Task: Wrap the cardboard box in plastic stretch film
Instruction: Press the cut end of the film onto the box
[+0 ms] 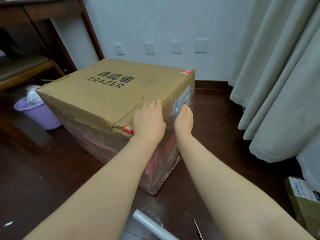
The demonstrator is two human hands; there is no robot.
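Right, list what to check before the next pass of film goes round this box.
1. Left hand steadying the cardboard box: ok, it lies flat on the near top edge.
2. Right hand on the box's right side: ok, it presses against the wrapped face.
3. Stretch film on the side faces: ok, glossy layers cover the two faces in view.
4. Top face covered: not ok, it is bare cardboard.
5. Film roll within reach: ok, it lies on the floor between the forearms, with scissors beside it.
6. Film tail cut free from the roll: cannot tell.
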